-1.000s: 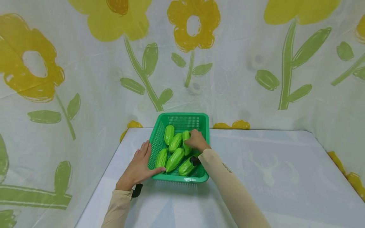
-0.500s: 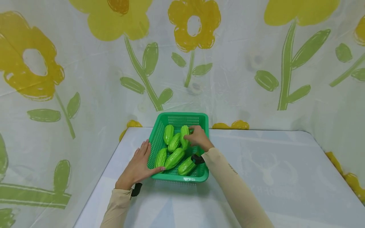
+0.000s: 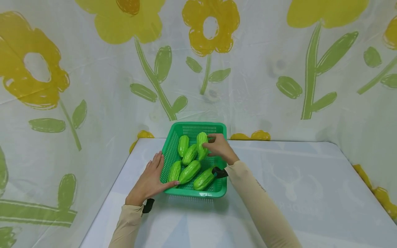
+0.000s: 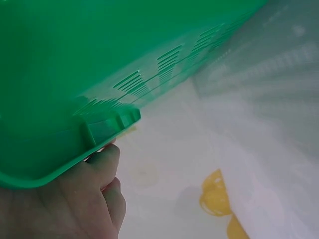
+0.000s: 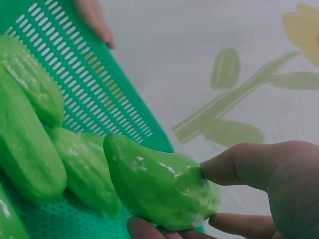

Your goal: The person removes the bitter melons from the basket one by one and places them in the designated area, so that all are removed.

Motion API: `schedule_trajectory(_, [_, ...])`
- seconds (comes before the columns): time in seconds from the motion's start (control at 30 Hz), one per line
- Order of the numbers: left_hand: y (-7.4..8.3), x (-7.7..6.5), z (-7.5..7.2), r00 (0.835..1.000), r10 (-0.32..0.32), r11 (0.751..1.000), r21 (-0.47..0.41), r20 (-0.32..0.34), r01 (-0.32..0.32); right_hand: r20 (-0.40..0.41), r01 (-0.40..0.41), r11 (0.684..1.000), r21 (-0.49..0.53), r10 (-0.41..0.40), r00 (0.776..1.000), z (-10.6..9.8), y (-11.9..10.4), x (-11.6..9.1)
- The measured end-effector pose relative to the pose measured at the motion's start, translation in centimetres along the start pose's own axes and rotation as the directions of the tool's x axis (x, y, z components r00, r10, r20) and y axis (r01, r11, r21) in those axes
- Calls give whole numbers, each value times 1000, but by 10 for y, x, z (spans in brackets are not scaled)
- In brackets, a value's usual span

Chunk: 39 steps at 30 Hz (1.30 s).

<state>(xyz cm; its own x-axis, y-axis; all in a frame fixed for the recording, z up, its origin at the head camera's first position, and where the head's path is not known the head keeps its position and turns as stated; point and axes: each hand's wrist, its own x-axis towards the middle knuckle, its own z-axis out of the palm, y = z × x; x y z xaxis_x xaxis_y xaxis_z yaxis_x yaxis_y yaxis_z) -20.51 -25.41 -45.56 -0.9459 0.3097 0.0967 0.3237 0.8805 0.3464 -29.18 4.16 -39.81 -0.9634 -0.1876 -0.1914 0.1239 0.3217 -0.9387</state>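
Observation:
A green plastic basket (image 3: 195, 195) stands on the table with several bright green, ridged bitter melons inside. My right hand (image 3: 219, 146) pinches one bitter melon (image 3: 202, 144) between thumb and fingers, over the basket's right side. The right wrist view shows this melon (image 5: 159, 184) raised at a tilt, its narrow end toward the others. Fingers straight, my left hand (image 3: 151, 181) rests along the basket's left rim, its thumb across the front corner. Other bitter melons lie below and left, such as one at the back (image 3: 183, 145) and one in front (image 3: 190, 172).
A white table (image 3: 297, 193) reaches far to the right of the basket. Behind it hangs a pale curtain (image 3: 254, 69) printed with yellow flowers, also along the left side. A bitter melon (image 3: 204, 179) lies under my right wrist.
My right hand has lifted its bitter melon a little toward the back of the basket and turned it more upright. The left hand stays where it was.

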Motion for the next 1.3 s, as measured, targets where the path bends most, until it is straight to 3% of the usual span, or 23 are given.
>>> schedule_trajectory(0.8, [0,-1,-2,1000,4,1000,-16,-1,-4,-19,69,990,121,-67,998,-40,1,-21])
schedule_trajectory(1.3, [-2,0,-1,1000,-4,1000,-13,0,4,-73,53,988,146,-43,996,-61,10,-34])
